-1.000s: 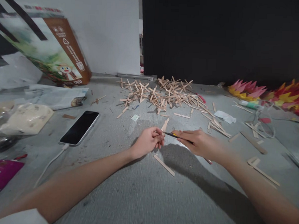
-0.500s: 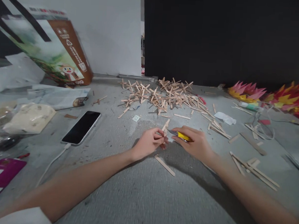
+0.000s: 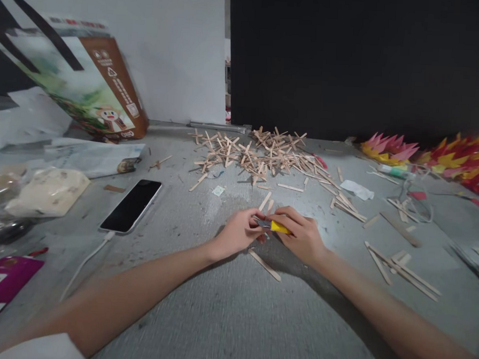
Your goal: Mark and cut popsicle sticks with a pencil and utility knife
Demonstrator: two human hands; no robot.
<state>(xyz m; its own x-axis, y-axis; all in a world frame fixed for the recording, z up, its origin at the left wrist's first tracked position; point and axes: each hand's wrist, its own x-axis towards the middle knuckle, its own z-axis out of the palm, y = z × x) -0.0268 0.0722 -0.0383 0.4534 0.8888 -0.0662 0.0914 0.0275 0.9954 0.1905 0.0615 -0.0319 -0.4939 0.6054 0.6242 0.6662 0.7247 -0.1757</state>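
Observation:
Between the fingers of my left hand (image 3: 236, 233) are pinched thin wooden sticks (image 3: 265, 200), their tips pointing up and away. My right hand (image 3: 303, 236) is closed around a yellow cutter knife (image 3: 280, 227). Its grey blade end reaches left to the fingers of my left hand, against or very near the sticks; the exact contact is hidden. One loose wooden stick (image 3: 265, 265) lies on the grey table just below both hands. Beyond them is a heap of crossed wooden sticks (image 3: 246, 154).
A phone (image 3: 131, 206) with a white cable lies at the left, near a purple power strip (image 3: 4, 290), plastic packets (image 3: 48, 192) and a printed bag (image 3: 92, 86). More loose sticks (image 3: 403, 271) and pink-yellow paper petals (image 3: 389, 149) are at the right.
My right hand has moved slightly left with the knife, bringing its blade to my left fingers. The held sticks now show as two separate tips.

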